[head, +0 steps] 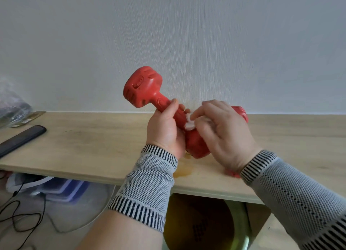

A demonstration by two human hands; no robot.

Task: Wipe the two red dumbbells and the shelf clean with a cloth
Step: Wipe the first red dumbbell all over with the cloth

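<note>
Fingers of the left hand (164, 129) curl round the handle of a red dumbbell (149, 92), holding it tilted, its upper head raised toward the wall and its lower head down near the shelf (84, 146); whether that lower head touches the board I cannot tell. The right hand (222, 133) pinches a small white cloth (189, 122) against the handle, just beside the left thumb. Behind the right hand a second red dumbbell (241, 113) lies on the shelf by the wall, mostly hidden. A yellowish stain (182, 170) marks the wood near the left wrist, not yet wiped. The weight hangs on one hand, so if the grip slackens while the cloth rubs, the dumbbell could slide down and strike the board or roll off the front edge. The cloth is small and bunched; it could slip out of the pinch, or miss the grooves in the heads. A dark flat device (22, 139) lies well apart at the left, and a swing of the raised head is unlikely to reach it.
</note>
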